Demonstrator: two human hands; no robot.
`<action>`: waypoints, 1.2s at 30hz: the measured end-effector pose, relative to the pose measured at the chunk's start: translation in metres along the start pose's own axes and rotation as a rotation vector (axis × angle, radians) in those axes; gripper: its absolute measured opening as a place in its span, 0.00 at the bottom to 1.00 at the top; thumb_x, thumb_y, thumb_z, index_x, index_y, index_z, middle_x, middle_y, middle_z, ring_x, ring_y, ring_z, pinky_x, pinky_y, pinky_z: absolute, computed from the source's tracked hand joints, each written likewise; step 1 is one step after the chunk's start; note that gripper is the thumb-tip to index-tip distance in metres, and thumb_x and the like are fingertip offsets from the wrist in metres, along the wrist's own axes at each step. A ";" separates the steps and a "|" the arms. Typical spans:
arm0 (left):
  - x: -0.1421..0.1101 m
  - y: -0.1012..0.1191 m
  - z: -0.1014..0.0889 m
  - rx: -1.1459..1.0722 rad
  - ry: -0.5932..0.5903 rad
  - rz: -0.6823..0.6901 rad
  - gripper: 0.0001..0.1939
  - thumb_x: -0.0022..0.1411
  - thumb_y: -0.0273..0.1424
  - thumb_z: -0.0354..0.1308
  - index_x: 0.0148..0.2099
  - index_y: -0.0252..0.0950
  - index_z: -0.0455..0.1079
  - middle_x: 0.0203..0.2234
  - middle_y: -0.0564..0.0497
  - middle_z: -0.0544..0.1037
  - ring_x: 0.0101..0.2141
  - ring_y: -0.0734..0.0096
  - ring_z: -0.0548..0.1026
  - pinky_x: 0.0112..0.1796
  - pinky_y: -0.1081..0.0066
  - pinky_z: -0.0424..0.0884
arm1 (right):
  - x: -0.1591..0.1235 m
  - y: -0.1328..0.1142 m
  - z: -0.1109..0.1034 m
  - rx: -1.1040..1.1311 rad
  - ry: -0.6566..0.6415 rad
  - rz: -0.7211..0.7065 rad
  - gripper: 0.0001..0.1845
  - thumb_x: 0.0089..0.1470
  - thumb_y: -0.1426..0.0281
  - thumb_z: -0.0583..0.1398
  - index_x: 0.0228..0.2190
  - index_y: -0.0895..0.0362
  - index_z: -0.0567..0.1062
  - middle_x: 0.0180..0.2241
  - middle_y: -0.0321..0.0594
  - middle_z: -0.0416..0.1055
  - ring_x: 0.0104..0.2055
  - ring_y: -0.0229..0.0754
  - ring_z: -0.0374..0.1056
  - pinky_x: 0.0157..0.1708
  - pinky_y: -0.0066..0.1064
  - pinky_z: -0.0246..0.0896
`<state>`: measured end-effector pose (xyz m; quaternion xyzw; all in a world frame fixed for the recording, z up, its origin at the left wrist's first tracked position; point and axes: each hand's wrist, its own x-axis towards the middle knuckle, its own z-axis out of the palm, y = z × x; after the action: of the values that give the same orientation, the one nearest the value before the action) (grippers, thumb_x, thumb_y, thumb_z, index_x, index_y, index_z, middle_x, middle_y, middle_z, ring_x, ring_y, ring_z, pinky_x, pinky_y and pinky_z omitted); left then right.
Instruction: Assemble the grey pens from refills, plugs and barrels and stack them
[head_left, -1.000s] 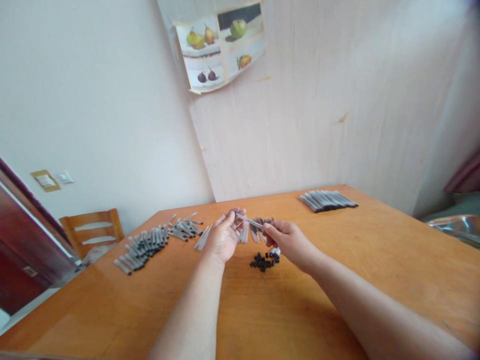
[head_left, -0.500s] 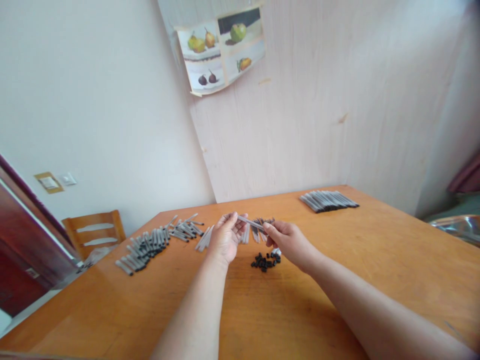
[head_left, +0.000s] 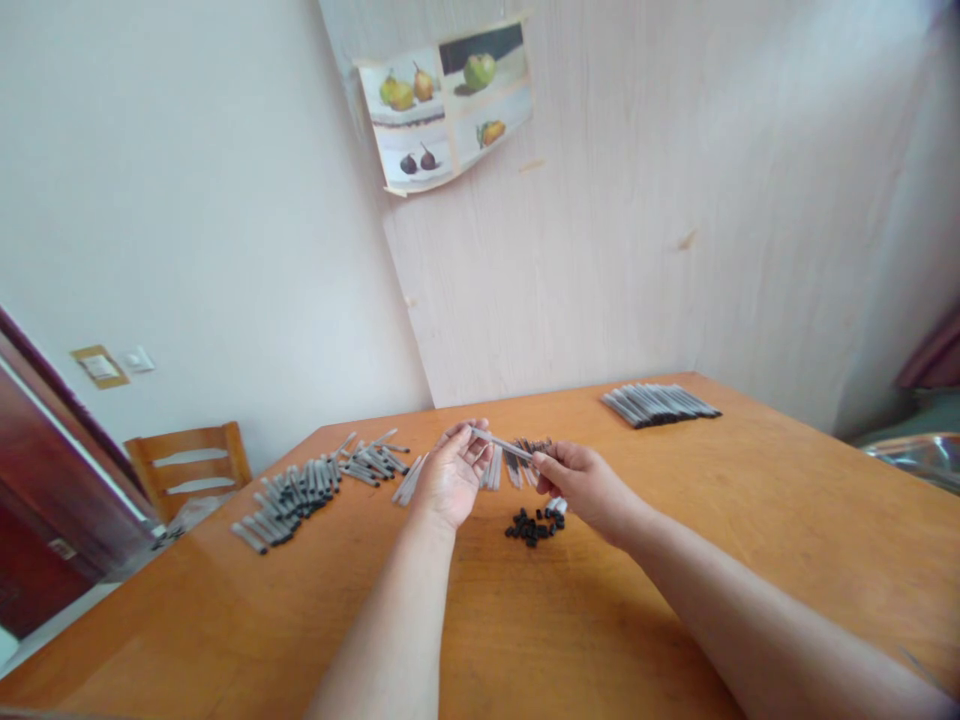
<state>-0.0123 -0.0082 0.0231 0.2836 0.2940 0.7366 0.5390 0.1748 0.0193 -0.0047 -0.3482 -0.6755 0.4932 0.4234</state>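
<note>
Above the table, a slim translucent pen barrel (head_left: 504,443) slants between my two hands. My left hand (head_left: 453,480) pinches its upper left end between thumb and fingers. The lower right end is gripped by the thumb and fingers of my right hand (head_left: 581,485), which hide that tip. Beneath the hands lies a heap of small black caps (head_left: 532,528) with a few whitish pieces beside it. Behind them are loose translucent tubes (head_left: 491,468) and thin dark pieces (head_left: 534,447), partly covered by the hands.
A spread of grey pens with black ends (head_left: 289,500) covers the left of the wooden table (head_left: 600,620). A neat row of pens (head_left: 660,404) lies at the back right. A wooden chair (head_left: 191,465) stands beyond the left edge, and fruit pictures (head_left: 450,110) hang on the wall.
Both hands keep their hold on the pen barrel. The right hand has shifted very slightly right, and the whole view has moved a little.
</note>
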 end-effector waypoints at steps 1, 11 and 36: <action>0.000 0.001 0.000 -0.005 -0.005 0.000 0.07 0.54 0.24 0.63 0.37 0.35 0.72 0.39 0.48 0.80 0.38 0.72 0.78 0.40 0.70 0.73 | 0.000 0.001 0.000 -0.010 -0.002 0.014 0.18 0.55 0.55 0.54 0.24 0.56 0.68 0.21 0.35 0.69 0.21 0.33 0.59 0.22 0.26 0.52; 0.002 -0.001 0.000 -0.004 0.063 0.012 0.07 0.52 0.24 0.64 0.35 0.36 0.71 0.36 0.50 0.80 0.37 0.73 0.77 0.40 0.71 0.71 | -0.001 0.000 -0.001 0.023 -0.061 0.044 0.17 0.55 0.55 0.56 0.29 0.57 0.70 0.23 0.36 0.71 0.22 0.33 0.61 0.23 0.25 0.53; -0.006 0.006 0.010 -0.006 -0.046 0.086 0.06 0.52 0.25 0.64 0.36 0.35 0.72 0.38 0.48 0.79 0.45 0.68 0.75 0.42 0.70 0.66 | -0.004 0.000 -0.007 0.336 -0.219 0.114 0.22 0.55 0.52 0.57 0.28 0.59 0.72 0.18 0.34 0.66 0.17 0.31 0.55 0.20 0.25 0.47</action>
<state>-0.0068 -0.0144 0.0331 0.3111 0.2671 0.7532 0.5143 0.1830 0.0180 -0.0041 -0.2545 -0.6049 0.6570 0.3711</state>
